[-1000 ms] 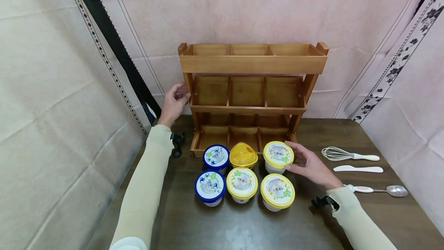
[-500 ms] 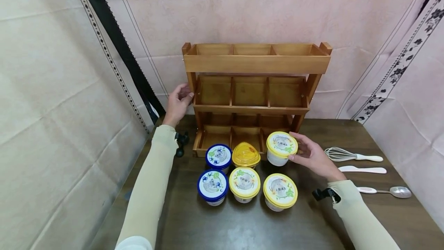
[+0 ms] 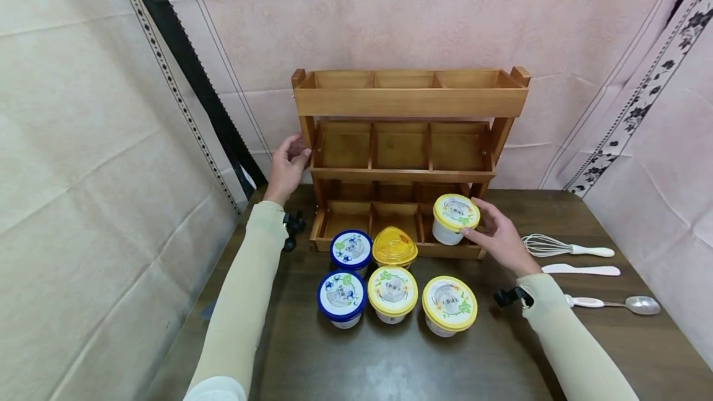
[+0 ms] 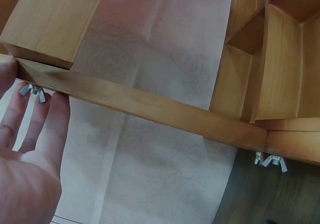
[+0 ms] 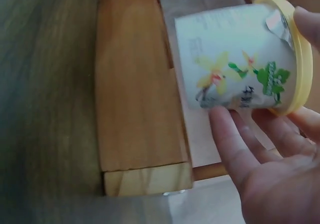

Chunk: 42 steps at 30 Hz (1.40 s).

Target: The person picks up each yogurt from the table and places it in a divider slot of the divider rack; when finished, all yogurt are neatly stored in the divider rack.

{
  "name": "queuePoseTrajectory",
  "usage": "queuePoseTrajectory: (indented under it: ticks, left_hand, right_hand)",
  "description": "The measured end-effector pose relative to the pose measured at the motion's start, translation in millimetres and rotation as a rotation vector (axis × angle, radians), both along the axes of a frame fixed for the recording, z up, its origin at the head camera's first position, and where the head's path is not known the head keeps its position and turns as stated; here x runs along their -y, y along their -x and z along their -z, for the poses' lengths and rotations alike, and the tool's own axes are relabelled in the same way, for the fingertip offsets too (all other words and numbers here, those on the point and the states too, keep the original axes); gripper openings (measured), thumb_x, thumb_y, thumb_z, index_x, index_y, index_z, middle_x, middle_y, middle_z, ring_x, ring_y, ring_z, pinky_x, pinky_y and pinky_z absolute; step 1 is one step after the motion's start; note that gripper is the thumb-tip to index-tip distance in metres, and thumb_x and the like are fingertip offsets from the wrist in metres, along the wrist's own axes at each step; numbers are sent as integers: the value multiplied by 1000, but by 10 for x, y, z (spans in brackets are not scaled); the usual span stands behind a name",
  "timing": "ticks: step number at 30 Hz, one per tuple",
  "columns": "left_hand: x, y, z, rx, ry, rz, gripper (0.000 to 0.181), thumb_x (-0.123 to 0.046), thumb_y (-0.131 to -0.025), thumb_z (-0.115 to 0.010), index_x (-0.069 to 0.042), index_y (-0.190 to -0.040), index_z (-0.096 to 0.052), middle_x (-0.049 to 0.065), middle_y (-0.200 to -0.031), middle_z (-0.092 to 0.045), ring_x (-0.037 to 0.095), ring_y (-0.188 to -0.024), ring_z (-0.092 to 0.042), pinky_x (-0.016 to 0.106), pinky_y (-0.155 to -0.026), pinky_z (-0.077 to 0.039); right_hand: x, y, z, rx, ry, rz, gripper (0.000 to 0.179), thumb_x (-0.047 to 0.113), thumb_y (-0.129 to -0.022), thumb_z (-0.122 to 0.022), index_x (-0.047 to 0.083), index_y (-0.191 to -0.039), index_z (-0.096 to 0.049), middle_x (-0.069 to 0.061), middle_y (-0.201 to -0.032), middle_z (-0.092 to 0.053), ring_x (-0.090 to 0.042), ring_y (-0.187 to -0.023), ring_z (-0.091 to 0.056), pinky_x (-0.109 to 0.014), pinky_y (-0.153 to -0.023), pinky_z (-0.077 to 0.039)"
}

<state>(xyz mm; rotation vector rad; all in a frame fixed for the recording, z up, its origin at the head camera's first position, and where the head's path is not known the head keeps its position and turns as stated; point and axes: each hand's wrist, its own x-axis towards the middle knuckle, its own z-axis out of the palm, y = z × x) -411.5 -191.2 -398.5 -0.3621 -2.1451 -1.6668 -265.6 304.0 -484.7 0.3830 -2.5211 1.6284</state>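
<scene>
My right hand (image 3: 497,235) grips a white tub with a yellow lid (image 3: 456,218) between thumb and fingers. The tub hangs tilted over the front right of the rack's lowest tier; the right wrist view shows yellow flowers on its side (image 5: 235,64). At the left upright of the three-tier wooden rack (image 3: 409,104), my left hand (image 3: 288,166) holds the side bar (image 4: 135,99), thumb on one face and fingers by a wing nut (image 4: 34,90). Two blue-lidded tubs (image 3: 341,296), two yellow-lidded tubs (image 3: 449,305) and one amber-lidded tub (image 3: 394,246) stand before the rack.
A whisk (image 3: 568,246), a white knife (image 3: 582,270) and a spoon (image 3: 618,305) lie on the right of the dark table (image 3: 390,370). Pale cloth (image 3: 418,17) hangs behind the rack and along both sides.
My right hand has lifted the yellow-lidded tub off the table and carried it back to the rack's lowest tier. My left hand stays on the rack's side.
</scene>
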Motion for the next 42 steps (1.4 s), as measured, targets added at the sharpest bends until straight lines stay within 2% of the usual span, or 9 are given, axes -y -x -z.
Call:
queuePoseTrajectory:
  ticks: [3, 10, 14, 19, 21, 24, 28, 35, 42]
  left_hand:
    - [23, 1, 9, -7, -4, -5, 41, -20, -106, -66, -15, -146, -59, 12, -131, -63, 26, -122, -61, 44, -107, -52]
    - [14, 39, 28, -16, -14, 6, 41, -18, -106, -66, -14, -146, -59, 13, -131, -63, 26, -123, -62, 41, -105, -53]
    - [7, 29, 18, -21, -13, 11, 40, -18, -106, -65, -14, -146, -59, 13, -131, -63, 27, -123, -61, 44, -108, -51]
    - [-5, 29, 20, -30, -8, 10, 40, -19, -106, -65, -14, -146, -59, 14, -132, -63, 28, -124, -61, 46, -111, -50]
    - [-9, 25, 29, -27, -1, 4, 41, -19, -106, -65, -13, -146, -59, 14, -132, -63, 29, -124, -61, 47, -112, -49]
    - [-13, 18, 40, -15, 5, -9, 41, -15, -107, -63, -9, -147, -57, 16, -132, -62, 31, -124, -60, 49, -114, -47]
    - [-17, 32, 43, -7, 4, -17, 42, -9, -107, -61, -4, -148, -55, 22, -134, -60, 37, -126, -59, 53, -117, -43]
    - [-4, 55, 32, -34, -6, 0, 41, -15, -107, -64, -8, -146, -57, 18, -132, -61, 33, -124, -61, 49, -114, -46]
    - [-11, 26, 35, -46, 6, 7, 40, -19, -106, -65, -12, -145, -59, 15, -130, -63, 30, -122, -62, 49, -114, -47]
  right_hand:
    - [19, 57, 44, -10, -1, 23, 80, 30, -99, -77, 16, -165, -34, -20, -157, -52, -39, -135, -56, -13, -89, -55]
    - [19, 127, 127, 38, -8, 25, 85, 31, -96, -80, 11, -165, -34, -21, -152, -55, -30, -127, -62, -16, -85, -57]
    - [14, 150, 132, 71, -38, 29, 91, 36, -95, -81, 10, -166, -31, -21, -153, -53, -40, -132, -59, -13, -85, -55]
    - [27, 154, 141, 75, -100, 54, 92, 39, -92, -84, 7, -163, -34, -23, -149, -56, -42, -131, -61, -11, -86, -54]
    - [42, 142, 148, 87, -141, 58, 93, 40, -91, -84, 5, -162, -35, -24, -148, -56, -43, -132, -61, -17, -90, -57]
    - [65, 125, 152, 111, -182, 61, 94, 42, -91, -84, 1, -160, -35, -26, -150, -54, -44, -136, -59, -35, -100, -59]
    - [74, 126, 142, 121, -195, 79, 96, 43, -91, -84, -1, -160, -36, -27, -153, -52, -46, -140, -56, -54, -108, -51]
    - [48, 143, 126, 109, -206, 75, 100, 45, -90, -84, -2, -161, -33, -28, -156, -50, -47, -142, -54, -58, -110, -49]
    - [19, 56, 62, 104, -176, 105, 100, 44, -92, -83, 1, -164, -29, -27, -160, -46, -48, -144, -50, -61, -114, -46]
